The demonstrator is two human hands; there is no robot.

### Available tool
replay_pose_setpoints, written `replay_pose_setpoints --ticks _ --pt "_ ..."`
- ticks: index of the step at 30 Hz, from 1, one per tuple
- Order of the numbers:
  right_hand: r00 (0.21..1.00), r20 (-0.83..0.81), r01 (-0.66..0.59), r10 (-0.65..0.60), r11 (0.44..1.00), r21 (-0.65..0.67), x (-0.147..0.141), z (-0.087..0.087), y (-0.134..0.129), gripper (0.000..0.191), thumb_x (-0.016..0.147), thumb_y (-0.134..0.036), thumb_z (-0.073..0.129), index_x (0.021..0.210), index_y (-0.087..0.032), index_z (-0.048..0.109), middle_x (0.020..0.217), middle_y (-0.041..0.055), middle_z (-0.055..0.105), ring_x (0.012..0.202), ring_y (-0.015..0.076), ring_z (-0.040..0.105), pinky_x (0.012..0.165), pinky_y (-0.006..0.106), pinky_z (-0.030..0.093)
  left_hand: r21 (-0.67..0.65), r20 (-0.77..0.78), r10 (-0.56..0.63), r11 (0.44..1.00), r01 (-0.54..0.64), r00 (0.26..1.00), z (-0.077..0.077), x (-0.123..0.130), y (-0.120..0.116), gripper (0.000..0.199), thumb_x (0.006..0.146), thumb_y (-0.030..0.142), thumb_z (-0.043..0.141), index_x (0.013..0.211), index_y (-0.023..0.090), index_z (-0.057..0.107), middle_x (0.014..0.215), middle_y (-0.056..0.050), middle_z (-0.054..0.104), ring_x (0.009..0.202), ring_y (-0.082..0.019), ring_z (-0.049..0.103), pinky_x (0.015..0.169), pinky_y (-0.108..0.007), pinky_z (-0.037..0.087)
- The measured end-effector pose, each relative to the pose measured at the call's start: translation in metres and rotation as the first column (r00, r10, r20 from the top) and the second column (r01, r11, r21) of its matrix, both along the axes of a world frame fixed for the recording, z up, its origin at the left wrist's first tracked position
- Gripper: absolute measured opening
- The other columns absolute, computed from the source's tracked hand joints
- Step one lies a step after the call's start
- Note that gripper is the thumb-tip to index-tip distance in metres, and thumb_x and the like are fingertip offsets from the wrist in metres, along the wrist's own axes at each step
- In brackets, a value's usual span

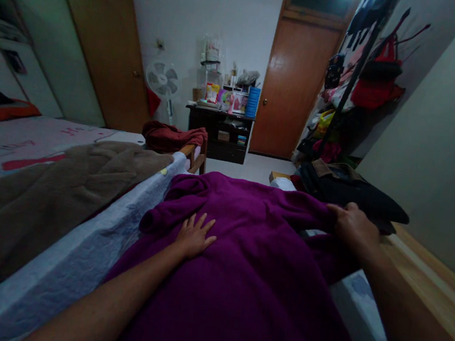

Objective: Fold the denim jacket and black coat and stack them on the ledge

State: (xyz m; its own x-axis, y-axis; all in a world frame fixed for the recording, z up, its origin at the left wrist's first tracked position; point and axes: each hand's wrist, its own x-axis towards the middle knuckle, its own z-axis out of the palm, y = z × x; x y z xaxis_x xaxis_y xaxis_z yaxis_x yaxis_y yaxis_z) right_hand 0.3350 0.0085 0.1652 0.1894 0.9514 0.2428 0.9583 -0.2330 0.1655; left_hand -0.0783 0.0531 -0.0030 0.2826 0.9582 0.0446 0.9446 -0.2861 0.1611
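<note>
A purple long-sleeved garment (pixel 248 264) lies spread over the bed in front of me, its collar end away from me. My left hand (pixel 196 236) rests flat on its upper left part, fingers spread. On the far right, my right hand (pixel 355 228) pinches the edge of the right sleeve (pixel 310 209) and holds it out to the side. The left sleeve (pixel 176 203) is bunched and folded inward near my left hand. Below the right sleeve hangs a darker fold of the same cloth.
A brown fleece blanket (pixel 63 192) covers part of the bed at left, beside a dark red cloth (pixel 173 136). Dark folded clothes (pixel 347 190) are stacked at right. Farther back stand a black cabinet (pixel 218 135), a white fan (pixel 163 79) and a wooden door (pixel 293 89).
</note>
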Motion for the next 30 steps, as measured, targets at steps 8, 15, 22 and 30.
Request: replay_pose_setpoints --ticks 8,15,22,30 --pt "0.994 0.114 0.021 -0.003 0.988 -0.154 -0.013 0.03 0.043 0.03 0.09 -0.02 0.042 0.1 -0.018 0.071 0.105 0.018 0.055 0.096 0.0277 0.052 0.072 0.036 0.042 0.143 -0.039 -0.009 0.99 0.015 0.999 0.019 -0.022 0.018 0.05 0.078 0.053 0.058 0.123 0.031 0.06 0.146 -0.01 0.042 0.139 -0.039 0.022 0.11 -0.058 0.011" --pt "0.953 0.236 -0.267 0.188 0.891 0.368 -0.021 0.095 0.037 0.04 0.095 -0.026 0.038 0.13 -0.012 0.05 0.117 0.022 0.052 0.112 0.0325 0.044 0.087 0.044 0.035 0.059 -0.125 0.086 0.995 -0.079 0.988 0.011 -0.044 0.027 0.061 0.08 0.064 0.05 0.131 0.032 0.054 0.139 -0.014 0.049 0.135 -0.045 0.026 0.106 -0.067 0.007" --pt "0.963 -0.164 -0.236 0.214 0.962 -0.133 -0.004 0.042 0.024 0.028 0.083 -0.024 0.055 0.109 -0.017 0.063 0.096 0.0077 0.068 0.083 0.0201 0.062 0.072 0.028 0.042 0.372 -0.158 0.2 0.919 -0.13 0.967 0.047 -0.052 0.018 0.06 0.078 0.035 0.061 0.136 0.029 0.047 0.156 -0.011 0.021 0.142 -0.039 0.011 0.111 -0.058 0.011" --pt "0.968 -0.074 -0.25 0.24 0.949 -0.191 0.009 0.026 0.01 0.034 0.077 -0.015 0.05 0.103 -0.022 0.071 0.093 0.0081 0.067 0.086 0.0211 0.062 0.073 0.029 0.043 -0.01 -0.23 0.214 0.975 -0.222 0.95 0.088 -0.084 0.032 0.064 0.084 0.019 0.043 0.145 0.032 0.031 0.122 -0.012 0.061 0.104 -0.029 0.062 0.086 -0.042 0.047"
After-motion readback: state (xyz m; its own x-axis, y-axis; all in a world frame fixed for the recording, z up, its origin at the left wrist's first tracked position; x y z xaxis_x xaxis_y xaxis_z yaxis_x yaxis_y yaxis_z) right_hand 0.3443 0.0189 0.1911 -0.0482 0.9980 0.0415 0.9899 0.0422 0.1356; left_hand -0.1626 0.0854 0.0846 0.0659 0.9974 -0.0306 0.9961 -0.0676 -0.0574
